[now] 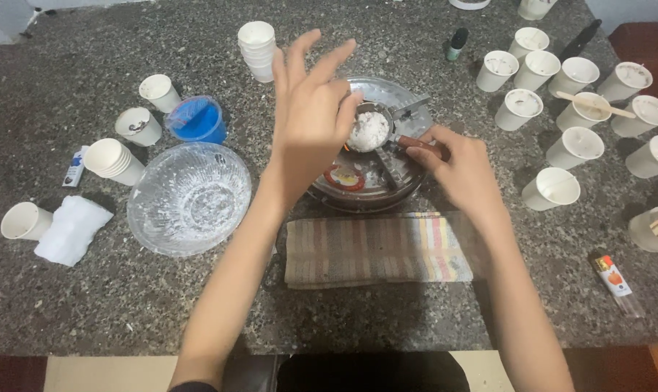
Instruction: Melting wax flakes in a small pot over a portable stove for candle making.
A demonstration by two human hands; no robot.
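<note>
My left hand (pixel 311 120) hovers with fingers spread wide over the small pan (pixel 372 131), while my right hand (pixel 459 167) grips its dark handle. The pan sits mid-worktop (pixel 89 305) on a round metal tray (pixel 405 98), hemmed between a glass bowl (pixel 189 197) and paper cups (pixel 561 189); bare room lies near me. White crumbly lumps fill it.

Single head-worn cam, no second view to overlap. Looks steeply down and forward over the dark speckled counter (pixel 89 305) from the near edge. Close range: both forearms enter from the bottom, left hand (pixel 311 109) and right hand (pixel 459 167) mid-frame. Counter fills nearly the whole frame.
</note>
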